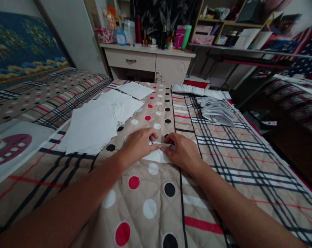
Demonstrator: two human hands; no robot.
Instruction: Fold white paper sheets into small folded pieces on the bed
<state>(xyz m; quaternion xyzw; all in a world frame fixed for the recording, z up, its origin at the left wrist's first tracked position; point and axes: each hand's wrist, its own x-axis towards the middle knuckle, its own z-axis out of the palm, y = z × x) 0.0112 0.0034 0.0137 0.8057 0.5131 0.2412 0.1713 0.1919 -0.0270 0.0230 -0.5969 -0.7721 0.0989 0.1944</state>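
1. At the far left, a plastic bag [42, 132] with a purple print lies on the bedspread [142, 199], which is patterned with dots and plaid.
2. Next to it is a loose, uneven pile of white sheets [92, 125], most of them flat, spreading back towards the dresser.
3. Beyond the bed, a blue alarm clock [120, 37] stands on the dresser [175, 67] among bottles and boxes.
4. The left hand [139, 144] is just right of the sheets, its thumb and fingers clamped on the left part of a small paper.
5. That paper [156, 157] lies low over the dotted strip of the bedspread, between the two hands, with a narrow fold raised along its far edge.
6. The right hand [183, 151] pinches the right end of the fold, thumb and forefinger together on it, other fingers curled in.
7. Farther back on the right, a row of folded papers [189, 89] stretches across the bedspread.
8. Just in front of that row sits a fanned bundle of folded papers [216, 112], near the bed's right edge.
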